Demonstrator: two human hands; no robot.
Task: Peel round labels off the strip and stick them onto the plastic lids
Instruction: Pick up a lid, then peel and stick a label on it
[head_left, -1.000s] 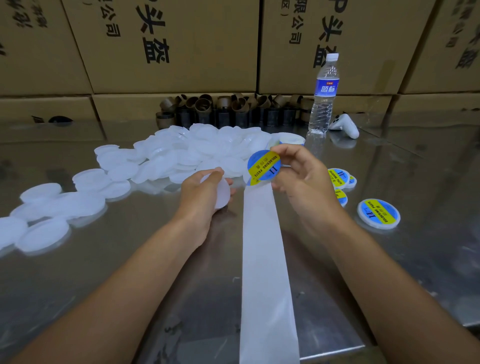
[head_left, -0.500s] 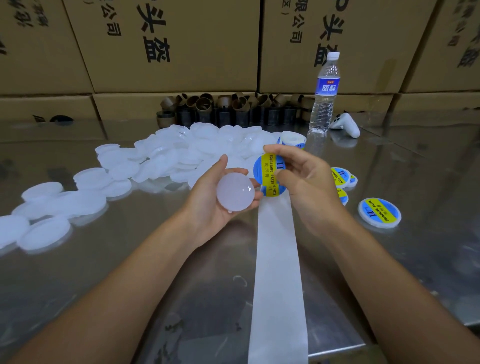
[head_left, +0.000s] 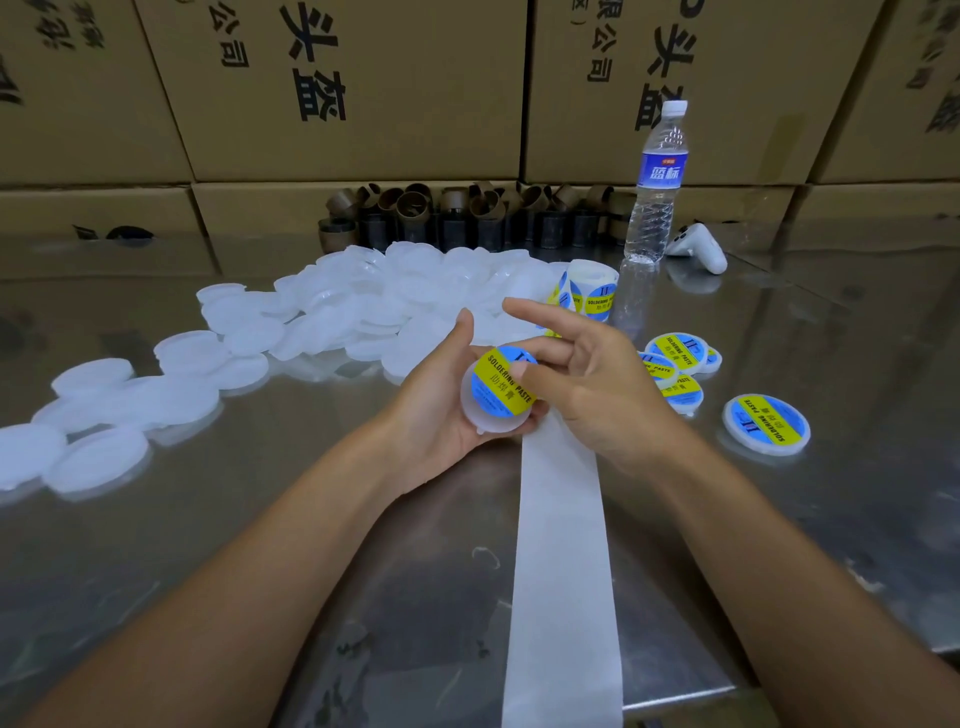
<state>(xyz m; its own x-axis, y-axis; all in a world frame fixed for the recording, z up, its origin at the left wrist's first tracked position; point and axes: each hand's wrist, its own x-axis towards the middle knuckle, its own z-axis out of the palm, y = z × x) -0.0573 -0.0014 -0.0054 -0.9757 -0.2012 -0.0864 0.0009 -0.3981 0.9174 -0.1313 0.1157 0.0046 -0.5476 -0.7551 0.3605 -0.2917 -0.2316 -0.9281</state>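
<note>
While stacked cardboard boxes (head_left: 363, 88) are filling the background, a steel table (head_left: 831, 519) is carrying everything else. On its left a heap of blank white lids (head_left: 363, 312) is sprawling, overlapped too thickly for an exact count, probably several dozen. One long white strip (head_left: 563, 545) is running from the near edge straight away toward the hands. One water bottle (head_left: 655, 192) is standing at the back beside one roll of labels (head_left: 592, 291). To the right, five labelled lids (head_left: 766, 425) are lying: four bunched and overlapping, one apart and nearer.

The left hand (head_left: 436, 410) is cupping one lid (head_left: 493, 428) from beneath, fingers curled round its rim, above the far end of the strip. One round label (head_left: 498, 397) is sitting on that lid, its yellow band slanting from upper left to lower right. The right hand (head_left: 597, 384) is gripping nothing: its fingers are spread and fairly straight while the thumb (head_left: 540, 382) is pressing on the label's right edge. The rest of the label is lying left of the thumb, toward the left palm, so any smoothing stroke is probably going that way. The right hand is the nearer one to the finished group.
</note>
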